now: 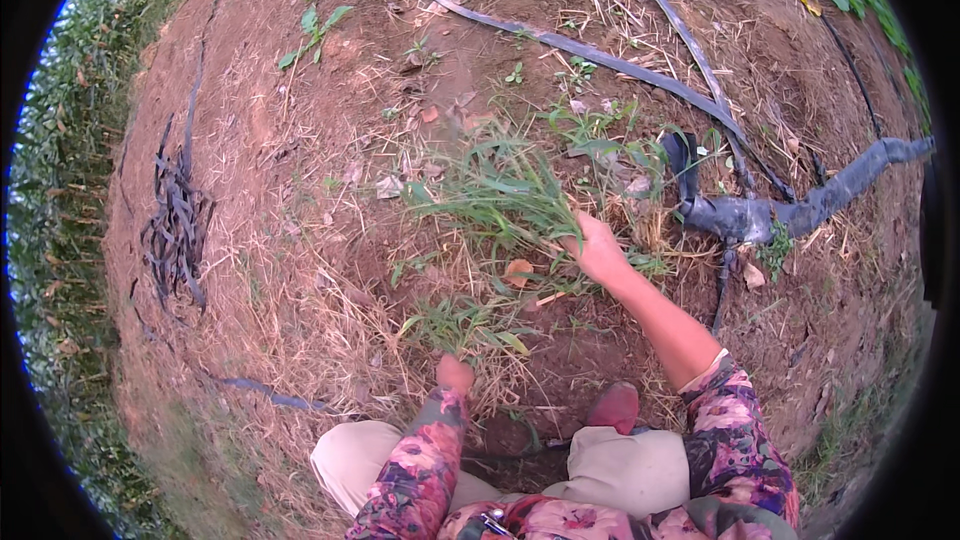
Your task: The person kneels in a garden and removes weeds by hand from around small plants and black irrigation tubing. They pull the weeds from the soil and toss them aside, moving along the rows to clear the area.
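My right hand (598, 247) is closed around the stems of a bunch of long green grass (502, 191). The blades fan out to the left over the soil and look slightly blurred. Nearer to my body, my left hand (455, 375) makes a fist at the base of a smaller grass tuft (454, 324), whose blades spread from it. Its fingers are mostly hidden from this angle. Dry straw (367, 330) lies around both hands, and a brown dead leaf (518, 272) sits between them.
A thick dark irrigation hose (795, 216) lies at right, joined to flat drip tapes (585, 51) running away. Tangled black tape (176, 229) is heaped at left. My red shoe (613, 406) rests close by. Tall crop plants (67, 240) line the left edge.
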The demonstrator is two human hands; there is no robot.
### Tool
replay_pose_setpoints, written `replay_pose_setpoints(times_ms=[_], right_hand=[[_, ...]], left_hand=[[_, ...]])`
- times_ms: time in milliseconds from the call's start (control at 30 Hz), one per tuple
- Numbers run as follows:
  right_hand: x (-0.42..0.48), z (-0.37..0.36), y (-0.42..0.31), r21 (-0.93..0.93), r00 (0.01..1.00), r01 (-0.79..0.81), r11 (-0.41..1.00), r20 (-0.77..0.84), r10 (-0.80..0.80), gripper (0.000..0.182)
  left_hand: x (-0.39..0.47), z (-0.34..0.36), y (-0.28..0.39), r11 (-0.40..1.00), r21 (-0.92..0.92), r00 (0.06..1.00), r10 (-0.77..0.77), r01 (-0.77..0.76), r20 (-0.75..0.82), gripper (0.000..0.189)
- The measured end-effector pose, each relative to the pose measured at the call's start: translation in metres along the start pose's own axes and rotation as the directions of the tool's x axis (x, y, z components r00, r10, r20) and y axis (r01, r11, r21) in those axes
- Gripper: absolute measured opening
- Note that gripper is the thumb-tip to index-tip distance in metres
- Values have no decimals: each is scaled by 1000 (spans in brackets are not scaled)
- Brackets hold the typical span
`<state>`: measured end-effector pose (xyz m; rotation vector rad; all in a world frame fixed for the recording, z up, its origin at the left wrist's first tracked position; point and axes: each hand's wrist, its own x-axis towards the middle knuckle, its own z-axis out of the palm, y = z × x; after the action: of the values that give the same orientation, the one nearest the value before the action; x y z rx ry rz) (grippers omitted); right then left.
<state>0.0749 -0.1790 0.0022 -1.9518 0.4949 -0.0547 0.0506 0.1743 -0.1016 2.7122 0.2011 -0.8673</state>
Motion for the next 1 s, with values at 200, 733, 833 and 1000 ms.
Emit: replay_pose_setpoints(times_ms=[200, 733, 833, 1000], right_hand=[[-90, -90, 4, 169, 930, -186, 968, -287, 229, 27], [-395, -358, 129, 444, 402, -505, 740, -638, 657, 25], [-611, -465, 157, 112, -51, -904, 413, -986, 156, 43], [-730, -477, 53, 302, -482, -751, -587, -859, 175, 75]], left_hand=[[-5, -8, -5, 999, -16, 999, -37, 37, 21, 26], [0, -9, -3, 1000, 29, 1000, -6, 6, 6, 27], [-2, -7, 10, 1000, 20, 999, 7, -8, 51, 27], [6, -4, -8, 997, 73, 999, -10, 8, 35, 28]])
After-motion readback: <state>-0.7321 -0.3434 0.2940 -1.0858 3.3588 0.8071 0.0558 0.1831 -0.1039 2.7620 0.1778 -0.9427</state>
